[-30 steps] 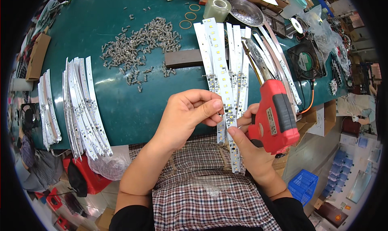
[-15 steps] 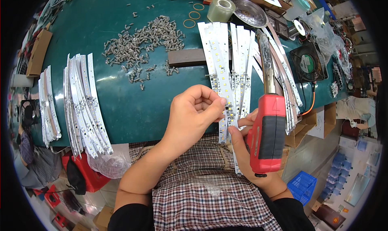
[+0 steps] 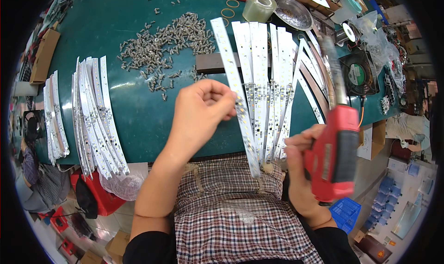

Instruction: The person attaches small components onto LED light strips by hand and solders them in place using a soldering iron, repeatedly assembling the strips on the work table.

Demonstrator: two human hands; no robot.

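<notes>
With our left hand (image 3: 199,109), fingers pinched, we now hold the slim white LED strip (image 3: 243,118) alone, swung left of the fanned white strips (image 3: 262,65) on the green desk (image 3: 152,120); our right hand (image 3: 299,174), thumb and forefinger released from it, grips the red-and-black gun-shaped tool (image 3: 341,148).

Electronics assembly workshop, green workbench (image 3: 148,130) laid with LED circuit strips (image 3: 262,56), heap of small metallic components (image 3: 178,38), red-and-black soldering gun (image 3: 341,155), wire spool (image 3: 348,32), axial fan (image 3: 357,74), cardboard box (image 3: 45,56)

There's one red soldering gun (image 3: 341,153), one tape roll (image 3: 258,8), one metal dish (image 3: 292,12).
</notes>
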